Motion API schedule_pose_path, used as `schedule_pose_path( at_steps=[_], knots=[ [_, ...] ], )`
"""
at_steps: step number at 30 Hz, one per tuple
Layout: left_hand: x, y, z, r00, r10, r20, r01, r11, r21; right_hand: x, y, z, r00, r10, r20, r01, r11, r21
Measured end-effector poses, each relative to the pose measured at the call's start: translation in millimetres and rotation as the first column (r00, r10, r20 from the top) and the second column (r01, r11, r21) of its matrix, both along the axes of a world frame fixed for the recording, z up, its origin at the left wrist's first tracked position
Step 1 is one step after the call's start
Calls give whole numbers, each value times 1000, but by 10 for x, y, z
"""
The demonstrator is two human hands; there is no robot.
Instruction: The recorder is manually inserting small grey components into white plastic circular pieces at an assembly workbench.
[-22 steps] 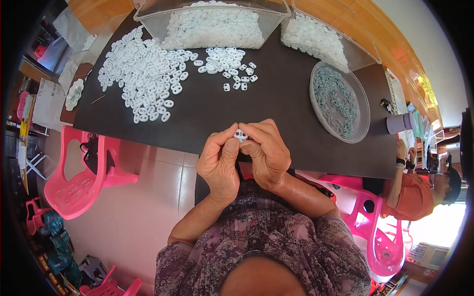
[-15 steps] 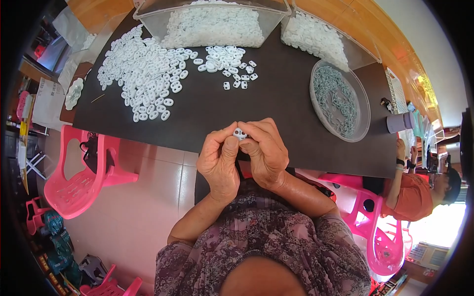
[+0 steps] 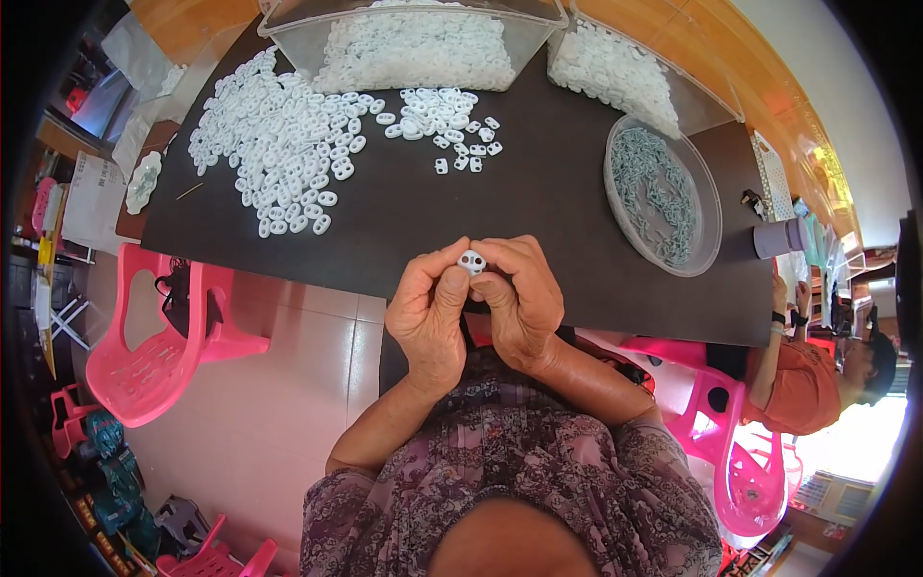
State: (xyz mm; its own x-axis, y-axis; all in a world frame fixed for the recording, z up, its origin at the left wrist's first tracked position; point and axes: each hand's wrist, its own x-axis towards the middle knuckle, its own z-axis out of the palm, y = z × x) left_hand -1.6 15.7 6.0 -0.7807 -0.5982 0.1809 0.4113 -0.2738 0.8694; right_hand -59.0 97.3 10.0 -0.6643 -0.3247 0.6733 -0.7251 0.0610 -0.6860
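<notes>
- Here it is, the small white piece (image 3: 472, 261), dead centre of the frame, dark holes facing up, above the table's near edge!
- The left hand (image 3: 430, 308) has it pinched between thumb and forefinger from the left.
- The right hand (image 3: 522, 298) matches that grip from the right, fingertips close together; its lower fingers are curled and partly hidden.
- Beyond them, the dark table (image 3: 538, 212), and just above centre a small cluster of white pieces (image 3: 437, 113), a few straying rightward.
- Upper left, a far bigger heap of white oval pieces (image 3: 288, 144)!
- Along the top, a clear bin (image 3: 532, 53) loaded with white pieces; to its right, a second clear bin (image 3: 707, 96), also stocked.
- Right of centre, a round clear tray (image 3: 710, 221) carries grey-green bits (image 3: 649, 183).
- Far right, another person in an orange-red top (image 3: 798, 385); lower left, a pink chair (image 3: 144, 375).
</notes>
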Motion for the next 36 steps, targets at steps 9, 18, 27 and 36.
schedule_pose_path(
  at_steps=[9,18,27,36],
  knots=[
    [-30,75,-46,992,123,-29,-126,977,-169,-30,-2,-48,984,-34,-177,36,999,8],
    [-91,85,-153,976,198,-88,-215,930,-298,-48,-51,-117,985,-35,-172,34,999,-10],
    [-138,66,-173,964,260,-55,-263,904,-338,-79,-98,-107,985,4,-172,-5,1000,-9],
    [-216,-382,27,951,98,292,53,882,-468,-389,137,224,989,-63,-135,85,983,164]
  ],
)
